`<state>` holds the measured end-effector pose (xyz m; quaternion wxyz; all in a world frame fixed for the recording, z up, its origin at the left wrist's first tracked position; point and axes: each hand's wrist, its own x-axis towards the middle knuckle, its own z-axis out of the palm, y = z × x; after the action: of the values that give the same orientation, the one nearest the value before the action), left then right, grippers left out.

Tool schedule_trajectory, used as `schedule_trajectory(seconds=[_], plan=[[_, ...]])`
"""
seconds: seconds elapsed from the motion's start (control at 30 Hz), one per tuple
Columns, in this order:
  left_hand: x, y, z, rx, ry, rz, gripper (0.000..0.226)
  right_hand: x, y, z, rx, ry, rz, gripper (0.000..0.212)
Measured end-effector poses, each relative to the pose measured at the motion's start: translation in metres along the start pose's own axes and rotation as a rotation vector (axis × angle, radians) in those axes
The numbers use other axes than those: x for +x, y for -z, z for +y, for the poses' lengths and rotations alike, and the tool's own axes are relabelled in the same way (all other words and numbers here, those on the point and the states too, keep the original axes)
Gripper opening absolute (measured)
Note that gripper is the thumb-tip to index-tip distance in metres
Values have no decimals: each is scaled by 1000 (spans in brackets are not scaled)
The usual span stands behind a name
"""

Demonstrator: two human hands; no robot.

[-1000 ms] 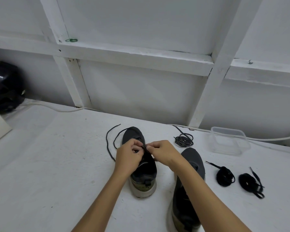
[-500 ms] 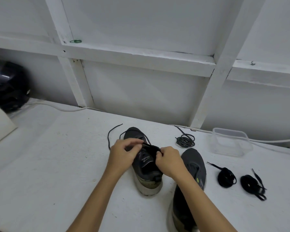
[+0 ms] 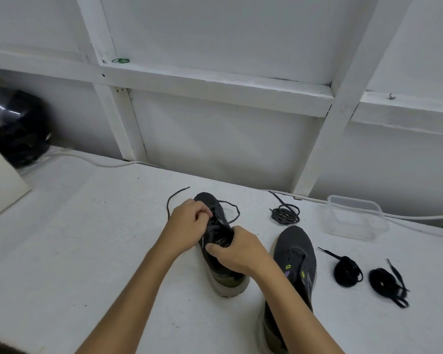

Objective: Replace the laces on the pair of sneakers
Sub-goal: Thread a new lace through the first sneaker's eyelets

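**Both hands on the near shoe, lace half threaded**

Fingers [image 3: 207, 212] of my left hand [image 3: 187, 226] are curled tight, pinching the thin dark lace [image 3: 216, 224] at the upper eyelets of the shoe [image 3: 219, 241] I'm working on. My right hand [image 3: 237, 251] grips the same shoe lower down, thumb laid across the tongue and the other fingers wrapped round its far side (I can't see their tips from here). The shoe lies between the two hands, toe pointing away from me, heel and pale sole toward me, rolled a little to one side.

One loose end of the lace loops out beyond my left fingers onto the white table [image 3: 74, 238]; another loop curls out just past the toe, to the right of my left knuckles.

Right of my right hand stands the second shoe [image 3: 296, 254], its eyelets bare. Beyond it, farther from my fingers, sits a coiled thin lace [image 3: 285, 214] near the wall. Well to the right lie two bundles of flat black laces [image 3: 347, 270], side by side, and behind them a clear plastic tub [image 3: 356, 218].
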<state>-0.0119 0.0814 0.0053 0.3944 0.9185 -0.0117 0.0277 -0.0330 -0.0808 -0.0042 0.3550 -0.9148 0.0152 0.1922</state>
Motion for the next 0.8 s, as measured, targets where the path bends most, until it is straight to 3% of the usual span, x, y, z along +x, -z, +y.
schedule_trajectory(seconds=[0.1,0.23,0.3,0.37,0.47,0.5,0.53,0.57,0.67,0.73,0.8], plan=[[5,0,0,137,-18,-102,8,-5,-5,1,39,-6,42,68],[5,6,1,309,-18,-162,17,-5,-11,0,41,-39,90,60],[4,10,2,204,-13,-229,18,-5,-12,0,38,-47,104,57],[-2,19,7,-237,43,-284,19,-5,-13,2,39,-71,110,60],[-11,30,10,-1178,95,-300,25,-4,-13,4,57,-94,104,62],[-13,30,10,-1334,140,-288,26,-4,-13,4,55,-94,102,62],[-13,27,10,-1320,200,-252,27,-3,-13,4,54,-96,100,62],[-13,23,10,-1096,253,-198,30,-3,-13,4,57,-99,98,61],[-16,14,7,-93,283,-73,31,-2,-14,3,63,-105,98,58],[-17,17,5,117,233,-160,22,-2,-14,3,61,-105,100,55],[-17,24,2,55,167,-308,8,-2,-14,4,54,-108,100,56]])
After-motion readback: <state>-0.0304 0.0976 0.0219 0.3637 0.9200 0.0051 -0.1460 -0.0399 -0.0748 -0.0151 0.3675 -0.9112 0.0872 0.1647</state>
